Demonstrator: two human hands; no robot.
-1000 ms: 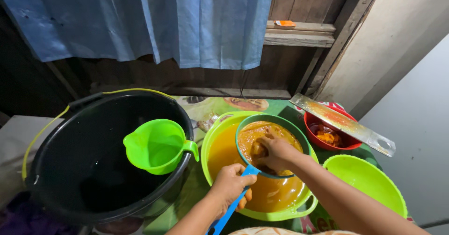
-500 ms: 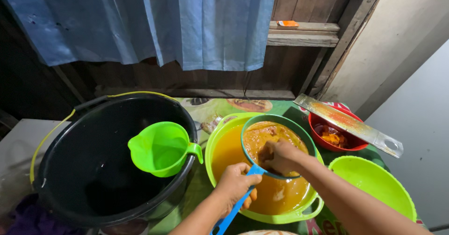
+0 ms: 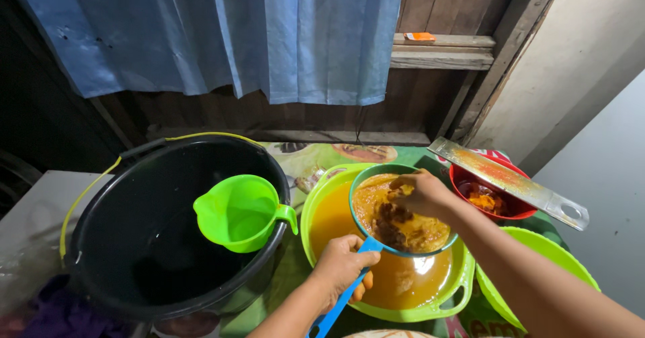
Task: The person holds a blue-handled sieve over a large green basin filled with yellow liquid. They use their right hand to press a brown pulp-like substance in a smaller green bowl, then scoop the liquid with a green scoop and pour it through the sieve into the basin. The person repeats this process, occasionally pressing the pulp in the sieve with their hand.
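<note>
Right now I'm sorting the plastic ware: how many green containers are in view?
3: a green jug in the black bucket, a green basin of orange liquid under the strainer, and a green bowl at right, partly hidden.

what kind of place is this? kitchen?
Probably a simple home kitchen or wash area: wooden plank wall with blue curtain, a black bucket, and the left hand holding a strainer of orange pulp over a green basin.

Jug (image 3: 242, 212) in bucket (image 3: 134, 257) at left; strainer (image 3: 400, 210) over basin (image 3: 457, 291) at right.
</note>
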